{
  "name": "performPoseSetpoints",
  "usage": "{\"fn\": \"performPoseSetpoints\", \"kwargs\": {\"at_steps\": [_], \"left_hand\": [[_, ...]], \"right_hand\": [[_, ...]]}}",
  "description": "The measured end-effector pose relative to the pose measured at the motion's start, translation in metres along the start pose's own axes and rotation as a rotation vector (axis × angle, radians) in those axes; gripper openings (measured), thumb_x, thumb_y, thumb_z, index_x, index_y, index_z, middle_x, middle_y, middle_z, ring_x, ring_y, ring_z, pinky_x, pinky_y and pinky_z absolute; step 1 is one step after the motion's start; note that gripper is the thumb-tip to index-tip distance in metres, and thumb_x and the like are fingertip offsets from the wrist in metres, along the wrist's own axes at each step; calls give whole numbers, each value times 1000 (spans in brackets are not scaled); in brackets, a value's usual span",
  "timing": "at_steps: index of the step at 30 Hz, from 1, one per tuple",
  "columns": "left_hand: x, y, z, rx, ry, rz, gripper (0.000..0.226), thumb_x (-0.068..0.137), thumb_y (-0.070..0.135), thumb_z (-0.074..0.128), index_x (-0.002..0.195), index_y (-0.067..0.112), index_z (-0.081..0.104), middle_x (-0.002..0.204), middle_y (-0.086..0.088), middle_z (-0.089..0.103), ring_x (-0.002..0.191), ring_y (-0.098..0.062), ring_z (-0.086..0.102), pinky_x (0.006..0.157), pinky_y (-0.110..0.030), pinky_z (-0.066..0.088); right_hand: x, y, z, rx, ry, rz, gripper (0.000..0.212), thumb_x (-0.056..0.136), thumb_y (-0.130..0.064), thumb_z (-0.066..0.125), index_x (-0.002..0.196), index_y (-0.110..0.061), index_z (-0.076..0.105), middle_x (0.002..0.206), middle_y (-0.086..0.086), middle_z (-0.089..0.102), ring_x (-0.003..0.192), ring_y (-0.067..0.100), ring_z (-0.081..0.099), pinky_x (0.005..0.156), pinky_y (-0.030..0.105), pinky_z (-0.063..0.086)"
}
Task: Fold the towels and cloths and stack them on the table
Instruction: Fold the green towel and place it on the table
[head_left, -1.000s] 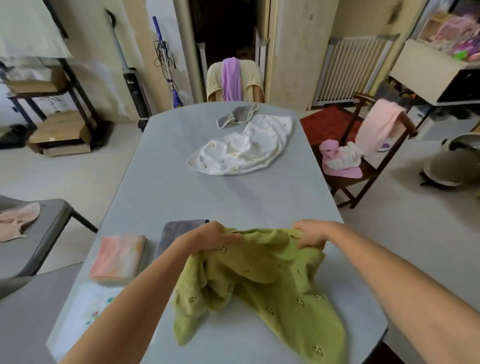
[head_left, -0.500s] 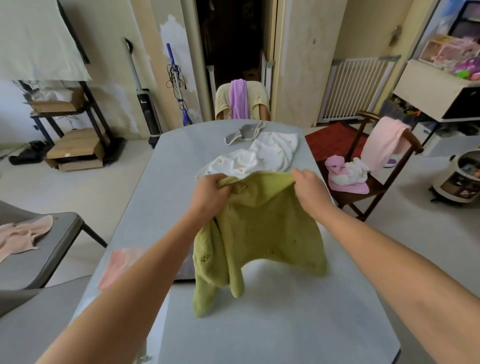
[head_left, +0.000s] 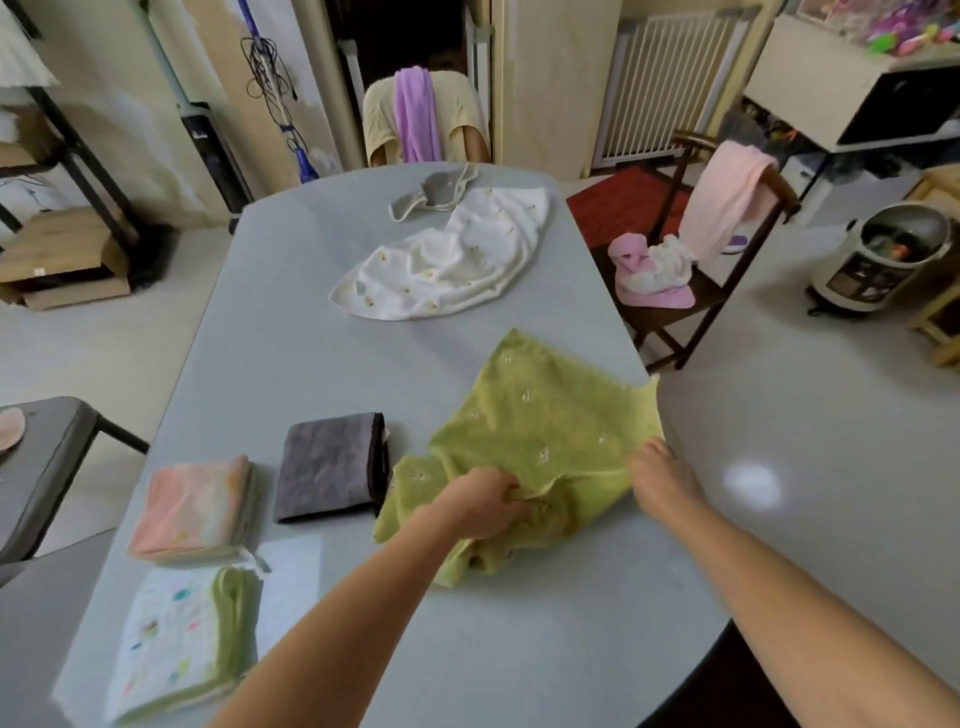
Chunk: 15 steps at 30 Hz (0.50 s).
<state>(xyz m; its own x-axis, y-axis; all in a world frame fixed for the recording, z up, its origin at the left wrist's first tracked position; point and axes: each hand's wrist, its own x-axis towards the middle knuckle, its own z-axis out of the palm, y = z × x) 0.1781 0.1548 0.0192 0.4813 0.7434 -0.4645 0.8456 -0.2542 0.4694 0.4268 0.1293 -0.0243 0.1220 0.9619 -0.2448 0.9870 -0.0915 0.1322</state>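
Observation:
A green cloth (head_left: 540, 421) with small prints lies spread on the grey table (head_left: 322, 338), its far part flat and its near edge bunched. My left hand (head_left: 480, 501) grips the bunched near edge. My right hand (head_left: 660, 473) pinches the cloth's right near edge. Left of it lie a folded dark grey cloth (head_left: 330, 467), a folded pink stack (head_left: 195, 512) and a folded white and green stack (head_left: 182, 644). A crumpled white cloth (head_left: 447, 265) and a small grey cloth (head_left: 436, 195) lie at the far end.
A wooden chair (head_left: 696, 291) to the right carries pink and white cloths (head_left: 649, 270) and a pink towel (head_left: 727, 197). At the far end a chair back (head_left: 415, 119) holds yellow and purple cloths. A grey chair (head_left: 41, 467) stands left, an appliance (head_left: 878, 260) far right.
The green cloth, held up in the air before, has come down and now lies spread on the table. Both hands moved down and toward me with its near edge.

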Motion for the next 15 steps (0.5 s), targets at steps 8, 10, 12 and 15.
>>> {"fn": "performPoseSetpoints", "kwargs": {"at_steps": [8,10,12,15], "left_hand": [[-7,-47,41,-187,309,-104,26,94,27,52,115,20,65,114,3,66,100,-15,62,86,-33,52],[-18,-66,42,-184,507,-191,23,94,25,51,112,18,65,112,1,63,98,-18,62,81,-36,53],[-23,-81,40,-129,490,-303,26,94,23,51,116,14,61,115,-5,58,99,-24,60,78,-36,50],[-20,-96,41,-38,314,-379,29,95,23,47,118,6,52,118,-14,55,103,-31,55,82,-39,46]], "right_hand": [[-34,-11,46,236,-109,84,26,92,-10,43,115,-11,57,123,10,56,117,29,53,92,32,42],[-41,-36,42,429,-6,-36,22,93,-13,47,110,-10,60,116,9,58,111,28,53,88,33,41],[-48,-62,34,566,-6,-235,20,93,-21,52,108,-12,60,111,6,58,107,26,53,87,34,43],[-63,-100,25,484,-103,-562,41,88,-44,59,118,-17,56,118,1,54,113,20,48,92,33,42]]}}
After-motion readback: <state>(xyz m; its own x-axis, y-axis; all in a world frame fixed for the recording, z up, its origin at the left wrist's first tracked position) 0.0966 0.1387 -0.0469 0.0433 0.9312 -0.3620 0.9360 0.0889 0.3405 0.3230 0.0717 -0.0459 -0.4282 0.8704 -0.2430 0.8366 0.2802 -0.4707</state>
